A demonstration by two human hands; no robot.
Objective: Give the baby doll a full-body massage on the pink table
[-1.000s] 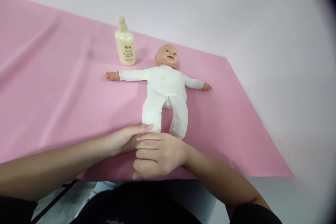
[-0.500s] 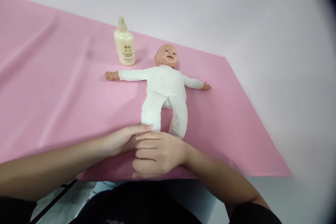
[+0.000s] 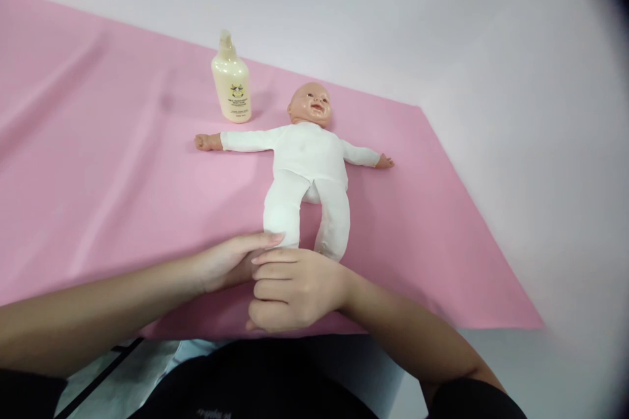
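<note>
A baby doll with a white cloth body lies on its back, arms spread wide and legs toward me. My left hand is closed around the lower part of the doll's leg on the left, its thumb lying across the cloth. Just below, my right hand is curled with its knuckles up over the end of that same leg, hiding the foot. The doll's other leg bends down beside my right wrist, and its foot is out of sight too.
A cream pump bottle with a cow's face on its label stands upright beyond the doll's outstretched arm. Under everything lies a pink sheet, creased on the left, with its near edge by my body. A white surface surrounds it.
The fingers of my right hand have shifted very slightly at the doll's foot. My left hand, the doll and the bottle look the same, apart from a tiny shift of the whole view.
</note>
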